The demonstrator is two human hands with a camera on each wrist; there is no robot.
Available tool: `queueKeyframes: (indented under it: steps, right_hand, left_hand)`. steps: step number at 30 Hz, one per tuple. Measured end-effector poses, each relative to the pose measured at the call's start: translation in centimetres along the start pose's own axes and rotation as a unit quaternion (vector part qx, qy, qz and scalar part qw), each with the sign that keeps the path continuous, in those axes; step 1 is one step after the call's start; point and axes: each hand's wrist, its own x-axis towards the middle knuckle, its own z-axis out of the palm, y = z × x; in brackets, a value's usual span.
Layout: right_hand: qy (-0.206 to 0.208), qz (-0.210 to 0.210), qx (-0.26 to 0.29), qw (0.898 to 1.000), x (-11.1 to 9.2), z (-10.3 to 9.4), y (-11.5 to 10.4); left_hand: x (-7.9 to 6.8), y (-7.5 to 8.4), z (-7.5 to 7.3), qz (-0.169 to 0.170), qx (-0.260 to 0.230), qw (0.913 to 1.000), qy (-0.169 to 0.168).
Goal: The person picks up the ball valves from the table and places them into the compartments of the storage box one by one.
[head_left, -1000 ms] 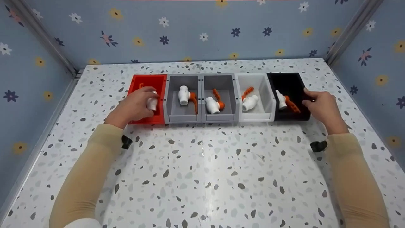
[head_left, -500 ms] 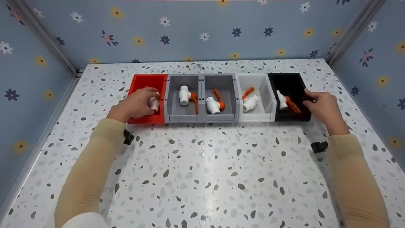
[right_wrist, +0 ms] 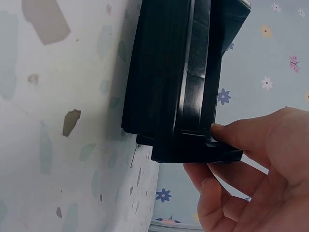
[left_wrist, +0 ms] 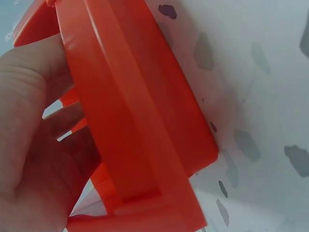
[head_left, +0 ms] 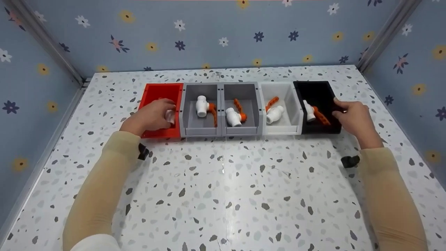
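Observation:
A row of joined open-top bins stands on the table, each with a white ball valve with an orange handle. At the left end, my left hand (head_left: 151,116) reaches into the red bin (head_left: 163,90), fingers and thumb curled round a ball valve (head_left: 170,116) that they partly cover. The left wrist view shows the bin wall (left_wrist: 130,106) hiding the fingertips. At the right end, my right hand (head_left: 356,116) pinches the side rim of the black bin (head_left: 315,91); in the right wrist view, the thumb (right_wrist: 231,133) presses on its edge. A ball valve (head_left: 309,111) lies inside it.
Between them are two grey bins (head_left: 202,131) and a white bin (head_left: 283,130), holding ball valves (head_left: 201,106). Speckled tabletop (head_left: 223,195) extends in front. A flower-patterned wall (head_left: 223,21) stands close behind, with side panels left and right.
My left hand has shifted slightly right and deeper into the red bin, and the ball valve's orange handle there is now mostly hidden. My right hand stays on the black bin.

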Motion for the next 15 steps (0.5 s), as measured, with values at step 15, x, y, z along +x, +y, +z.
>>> queueKeyframes:
  steps: [15]
  right_hand:
    - [-0.015, 0.020, -0.014, 1.000, 0.19, -0.04, -0.37]
  left_hand:
    - [-0.57, -0.02, 0.43, -0.003, -0.011, 0.9996, 0.026]
